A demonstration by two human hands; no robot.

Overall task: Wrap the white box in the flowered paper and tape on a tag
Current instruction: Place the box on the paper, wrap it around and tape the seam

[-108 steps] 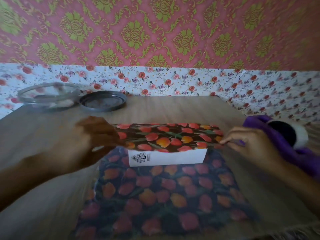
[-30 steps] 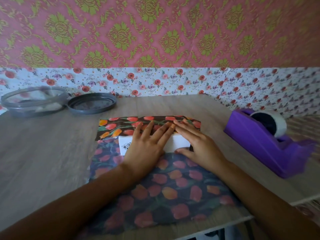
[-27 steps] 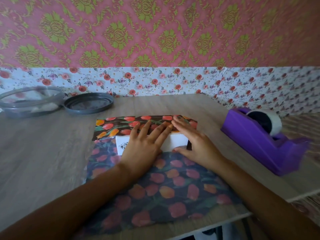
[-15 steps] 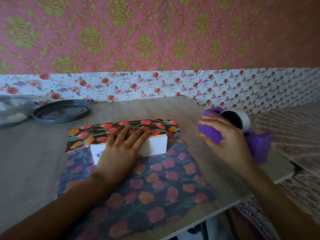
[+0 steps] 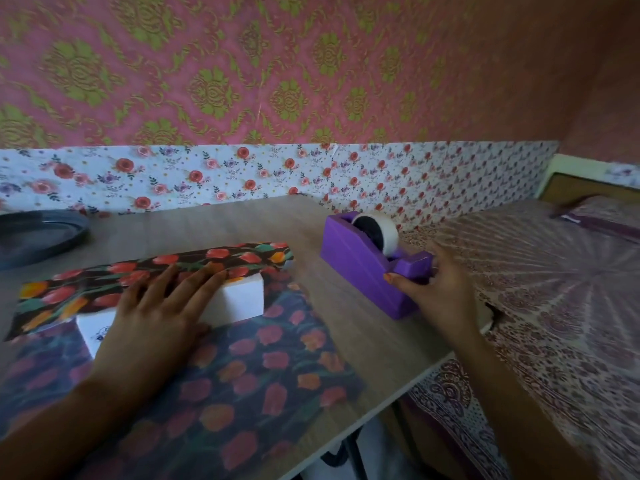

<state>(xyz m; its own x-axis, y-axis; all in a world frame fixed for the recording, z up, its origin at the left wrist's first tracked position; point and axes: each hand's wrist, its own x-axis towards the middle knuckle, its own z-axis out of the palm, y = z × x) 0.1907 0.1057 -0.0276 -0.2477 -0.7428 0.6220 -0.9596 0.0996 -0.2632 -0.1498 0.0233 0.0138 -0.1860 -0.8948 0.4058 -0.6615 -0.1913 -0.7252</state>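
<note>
L hand (image 5: 149,323): grip flat, pressing paper (image 5: 242,393) flap on box (image 5: 239,299). R hand (image 5: 446,292): grip clamped on dispenser (image 5: 360,268), desk (image 5: 207,226) edge.

The left hand (image 5: 152,317) hides much of the white box's (image 5: 239,299) front and most of a small, unreadable printed mark (image 5: 102,332). The right hand's (image 5: 446,292) fingertips are hidden behind the tape dispenser's (image 5: 360,268) near end. The left edge cuts off the dark lid (image 5: 38,233), far left.
</note>
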